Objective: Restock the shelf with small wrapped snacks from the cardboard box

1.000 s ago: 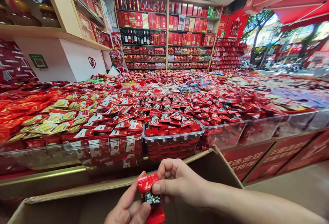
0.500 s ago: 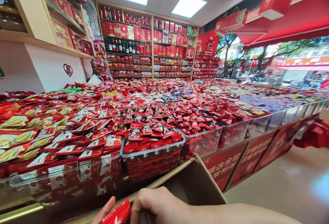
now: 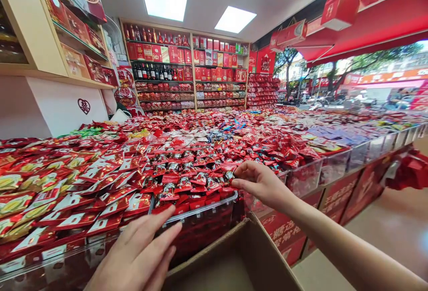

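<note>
My right hand (image 3: pixel 259 183) reaches over the front clear bin (image 3: pixel 200 213), its thumb and fingertips closed around a small red-and-dark candy packet (image 3: pixel 230 176) at the right end of a row. Neat rows of similar candy packets (image 3: pixel 183 183) fill that bin. Lower left, my left hand (image 3: pixel 142 248) is held flat with fingers stretched out, in front of the bin's left corner, and nothing shows in it. Below the bin stands a cardboard box (image 3: pixel 247 255); the part of its inside that shows is bare brown.
To the left, red-and-white packets (image 3: pixel 100 202) overfill another bin. More clear bins (image 3: pixel 306 177) run along the counter to the right, above red printed panels (image 3: pixel 346 195). Shelves (image 3: pixel 194 72) of bottles and boxes line the back wall. A cabinet (image 3: pixel 40 46) overhangs the left side.
The right hand has gone from the box's edge, beside a red packet, up to the bin's candy rows. More of the left hand now shows, fingers spread. The view has tilted upward.
</note>
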A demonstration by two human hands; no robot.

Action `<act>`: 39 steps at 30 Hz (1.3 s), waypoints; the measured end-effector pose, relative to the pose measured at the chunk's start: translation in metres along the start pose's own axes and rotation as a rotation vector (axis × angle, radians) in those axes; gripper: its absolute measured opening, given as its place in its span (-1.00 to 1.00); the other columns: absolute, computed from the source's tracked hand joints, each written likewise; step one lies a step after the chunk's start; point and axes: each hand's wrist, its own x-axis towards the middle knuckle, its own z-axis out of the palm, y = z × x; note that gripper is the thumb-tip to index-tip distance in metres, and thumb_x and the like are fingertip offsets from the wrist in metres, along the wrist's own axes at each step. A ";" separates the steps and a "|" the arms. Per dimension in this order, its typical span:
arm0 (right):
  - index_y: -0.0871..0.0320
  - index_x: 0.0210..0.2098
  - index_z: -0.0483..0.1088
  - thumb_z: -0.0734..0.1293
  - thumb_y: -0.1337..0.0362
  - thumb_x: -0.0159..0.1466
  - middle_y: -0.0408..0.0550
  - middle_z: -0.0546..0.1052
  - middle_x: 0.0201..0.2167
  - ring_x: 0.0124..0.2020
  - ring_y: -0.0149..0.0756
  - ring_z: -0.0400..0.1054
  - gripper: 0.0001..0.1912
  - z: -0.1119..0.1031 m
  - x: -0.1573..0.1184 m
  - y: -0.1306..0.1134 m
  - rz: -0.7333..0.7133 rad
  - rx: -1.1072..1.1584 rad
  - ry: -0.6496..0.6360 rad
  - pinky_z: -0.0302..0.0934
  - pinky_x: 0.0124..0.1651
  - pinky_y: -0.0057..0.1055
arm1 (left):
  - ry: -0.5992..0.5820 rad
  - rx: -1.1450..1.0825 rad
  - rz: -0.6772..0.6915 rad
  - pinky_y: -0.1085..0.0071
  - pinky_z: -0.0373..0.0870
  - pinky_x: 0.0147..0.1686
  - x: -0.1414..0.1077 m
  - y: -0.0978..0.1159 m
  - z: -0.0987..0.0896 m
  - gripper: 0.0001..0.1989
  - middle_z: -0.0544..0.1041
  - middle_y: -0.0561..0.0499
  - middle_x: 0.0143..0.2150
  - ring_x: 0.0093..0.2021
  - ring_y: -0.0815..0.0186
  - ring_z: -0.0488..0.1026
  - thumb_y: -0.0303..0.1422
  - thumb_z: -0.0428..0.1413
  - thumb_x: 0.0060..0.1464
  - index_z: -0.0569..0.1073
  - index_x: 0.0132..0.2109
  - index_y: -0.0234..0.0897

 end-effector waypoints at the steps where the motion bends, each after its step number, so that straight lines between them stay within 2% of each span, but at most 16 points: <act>1: 0.19 -0.39 0.27 0.36 0.16 0.04 -0.16 0.40 -0.52 -0.51 -0.44 0.25 -0.74 -0.004 0.007 0.005 0.018 -0.023 0.021 0.10 -0.45 -0.50 | -0.068 0.099 0.063 0.33 0.20 0.08 0.016 -0.006 0.003 -0.56 0.40 0.05 0.11 0.06 0.21 0.31 -0.39 0.10 -0.01 0.37 0.07 -0.05; 3: 0.19 -0.39 0.28 0.35 0.15 0.04 -0.17 0.40 -0.57 -0.53 -0.43 0.25 -0.74 -0.008 0.016 0.012 0.049 -0.070 0.057 0.09 -0.47 -0.49 | -0.121 0.209 0.109 0.19 0.26 0.05 0.046 -0.014 0.013 -0.61 0.39 -0.07 0.12 0.09 0.14 0.28 -0.37 0.02 0.06 0.36 0.08 -0.20; 5: 0.20 -0.40 0.29 0.33 0.13 0.05 -0.17 0.40 -0.60 -0.57 -0.44 0.23 -0.74 -0.007 0.022 0.016 0.061 -0.110 0.088 0.07 -0.50 -0.50 | -0.187 0.276 0.075 0.09 0.30 0.00 0.069 -0.018 0.026 -0.63 0.42 -0.13 0.09 0.07 0.08 0.28 -0.34 -0.04 0.11 0.37 0.07 -0.27; 10: 0.21 -0.44 0.31 0.32 0.19 0.06 -0.18 0.38 -0.61 -0.57 -0.45 0.21 -0.80 -0.001 0.028 0.015 0.069 -0.211 0.079 0.03 -0.52 -0.52 | -0.323 0.346 -0.025 0.00 0.32 -0.11 0.094 -0.011 0.049 -0.62 0.44 -0.08 0.08 0.10 -0.03 0.24 -0.35 -0.13 0.14 0.35 0.07 -0.26; 15: 0.19 -0.51 0.33 0.29 0.25 0.09 -0.21 0.33 -0.66 -0.60 -0.47 0.16 -0.87 0.000 0.030 0.009 0.032 -0.413 0.060 -0.04 -0.54 -0.54 | -0.321 0.373 -0.078 0.04 0.27 -0.17 0.099 0.002 0.051 -0.70 0.52 -0.05 -0.03 0.02 0.02 0.32 -0.40 -0.07 0.09 0.43 -0.05 -0.21; 20: 0.19 -0.54 0.32 0.24 0.29 0.16 -0.15 0.41 -0.60 -0.55 -0.44 0.22 -0.83 0.003 0.029 0.009 -0.102 -0.657 0.101 -0.04 -0.46 -0.51 | -0.310 0.406 -0.125 0.11 0.20 -0.23 0.102 0.012 0.050 -0.76 0.54 -0.03 -0.25 -0.16 0.10 0.39 -0.39 -0.03 0.07 0.48 -0.16 -0.15; 24: 0.18 -0.56 0.28 0.21 0.28 0.20 -0.12 0.42 -0.56 -0.51 -0.41 0.23 -0.78 0.005 0.027 0.011 -0.152 -0.816 0.099 -0.06 -0.43 -0.49 | -0.303 0.464 -0.134 0.10 0.17 -0.23 0.103 0.015 0.051 -0.78 0.52 -0.05 -0.28 -0.18 0.08 0.38 -0.34 -0.01 0.07 0.50 -0.19 -0.12; 31: 0.18 -0.52 0.27 0.22 0.28 0.22 -0.11 0.39 -0.53 -0.46 -0.39 0.23 -0.80 0.004 0.028 0.013 -0.191 -0.816 0.104 -0.02 -0.39 -0.48 | -0.301 0.446 -0.207 0.13 0.18 -0.25 0.099 0.016 0.053 -0.78 0.47 -0.07 -0.22 -0.17 0.09 0.37 -0.32 0.00 0.05 0.49 -0.17 -0.12; 35: 0.19 -0.45 0.29 0.22 0.28 0.23 -0.09 0.37 -0.48 -0.42 -0.38 0.22 -0.85 0.008 0.015 0.002 -0.254 -0.698 0.163 0.02 -0.35 -0.47 | -0.265 0.385 -0.199 0.10 0.17 -0.21 0.099 0.013 0.052 -0.75 0.49 -0.06 -0.19 -0.14 0.09 0.37 -0.28 0.00 0.06 0.46 -0.12 -0.12; 37: 0.19 -0.44 0.30 0.20 0.29 0.24 -0.11 0.37 -0.48 -0.43 -0.41 0.21 -0.85 0.015 -0.002 -0.006 -0.327 -0.591 0.104 0.04 -0.36 -0.49 | -0.238 0.365 -0.182 0.07 0.18 -0.20 0.097 0.012 0.048 -0.77 0.49 -0.06 -0.19 -0.15 0.09 0.37 -0.28 0.01 0.06 0.46 -0.13 -0.14; 38: 0.18 -0.44 0.30 0.20 0.31 0.23 -0.13 0.37 -0.49 -0.44 -0.42 0.21 -0.86 0.019 -0.013 -0.010 -0.348 -0.546 0.010 0.05 -0.37 -0.49 | -0.210 0.349 -0.159 0.07 0.18 -0.19 0.094 0.012 0.044 -0.78 0.49 -0.06 -0.19 -0.15 0.10 0.37 -0.29 0.01 0.06 0.46 -0.14 -0.15; 39: 0.17 -0.45 0.31 0.21 0.32 0.22 -0.15 0.37 -0.49 -0.46 -0.44 0.21 -0.88 0.024 -0.024 -0.012 -0.335 -0.504 -0.142 0.06 -0.38 -0.50 | -0.177 0.313 -0.119 0.08 0.20 -0.19 0.088 0.013 0.040 -0.79 0.49 -0.06 -0.19 -0.16 0.11 0.37 -0.32 0.01 0.07 0.46 -0.15 -0.17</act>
